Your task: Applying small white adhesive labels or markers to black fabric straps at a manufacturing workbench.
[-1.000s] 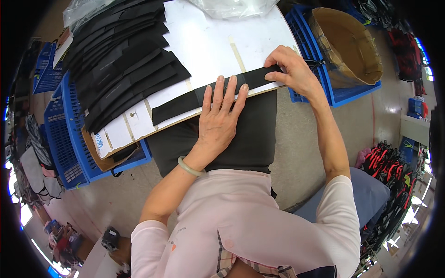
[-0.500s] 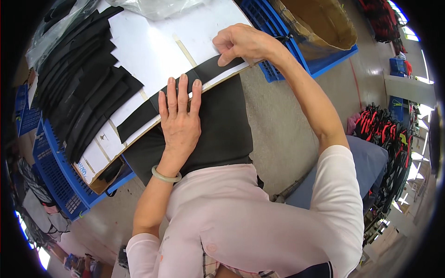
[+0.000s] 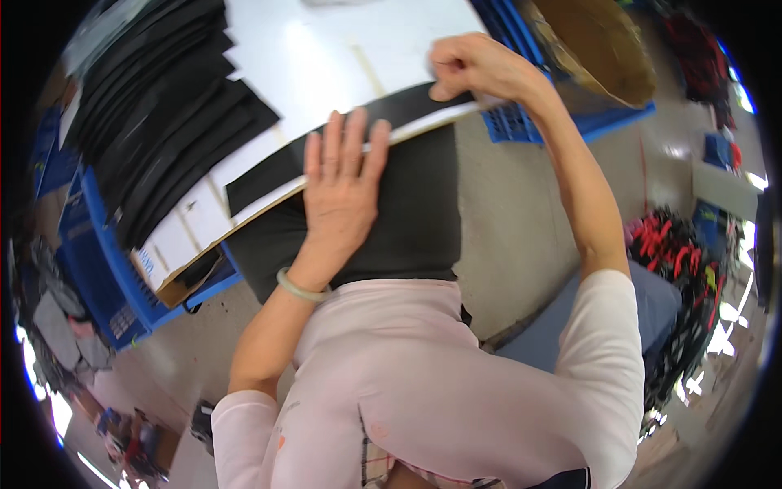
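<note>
A long black fabric strip lies along the near edge of a white-topped board. My left hand rests on its middle with fingers stretched out, slightly blurred; a pale bangle circles the wrist. At the strip's right end, my right hand is closed, fingers curled in and thumb down against the strip. What its fingers hold, if anything, is hidden. To the left, a fanned stack of similar black pieces covers part of the board.
Blue plastic crates stand under the board's left side. Beyond its right end, an open brown carton sits in another blue crate. Black and red goods are piled at the right, near a blue-grey surface.
The whole view has shifted, so board, strip and hands appear farther right and higher. Both hands keep nearly the same places on the strip.
</note>
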A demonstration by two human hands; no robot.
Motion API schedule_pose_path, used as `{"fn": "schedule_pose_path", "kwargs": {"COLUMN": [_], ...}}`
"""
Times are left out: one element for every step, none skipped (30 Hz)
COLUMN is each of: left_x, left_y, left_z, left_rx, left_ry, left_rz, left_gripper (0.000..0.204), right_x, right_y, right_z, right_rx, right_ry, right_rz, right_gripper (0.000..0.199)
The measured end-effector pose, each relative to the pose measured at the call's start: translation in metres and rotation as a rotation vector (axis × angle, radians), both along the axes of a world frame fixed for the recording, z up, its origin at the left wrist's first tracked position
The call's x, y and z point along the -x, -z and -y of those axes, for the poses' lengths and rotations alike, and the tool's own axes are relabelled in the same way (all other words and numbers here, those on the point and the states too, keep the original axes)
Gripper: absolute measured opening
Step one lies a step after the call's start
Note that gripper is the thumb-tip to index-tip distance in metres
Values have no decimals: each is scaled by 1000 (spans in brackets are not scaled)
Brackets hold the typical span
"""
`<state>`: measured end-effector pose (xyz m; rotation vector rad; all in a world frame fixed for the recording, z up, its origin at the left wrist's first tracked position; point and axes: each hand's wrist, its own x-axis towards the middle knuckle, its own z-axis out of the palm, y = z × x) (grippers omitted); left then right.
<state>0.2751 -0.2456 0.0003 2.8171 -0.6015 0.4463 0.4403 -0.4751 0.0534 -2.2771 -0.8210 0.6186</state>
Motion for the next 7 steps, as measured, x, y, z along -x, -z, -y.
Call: {"fn": "schedule_pose_path", "kwargs": {"left_x": [-1, -2, -3, -3, -2, 0, 1], "left_y": [-3, -1, 1, 0, -3, -3, -3], "left_z": [2, 3, 4, 4, 4, 4, 5], "left_rx": [-22, -3, 14, 30, 50, 49, 20], "left_ry": [0, 7, 14, 21, 24, 18, 21], "left_rz": [-16, -4, 9, 2, -4, -9, 7], "left_gripper": [56, 57, 59, 56, 53, 51, 50], "right_x": [-2, -1, 3, 3, 3, 2, 1], "right_y": [1, -1, -4, -4, -6, -5, -5], "right_z": [5, 5, 5, 7, 7, 4, 1], "right_rx": [-46, -49, -55, -54, -23, -39, -47], "right_ry": [3, 50, 96, 48, 97, 107, 123], "right_rz": [12, 7, 0, 76, -1, -56, -111], "right_gripper": [29, 30, 32, 34, 33, 29, 25]}}
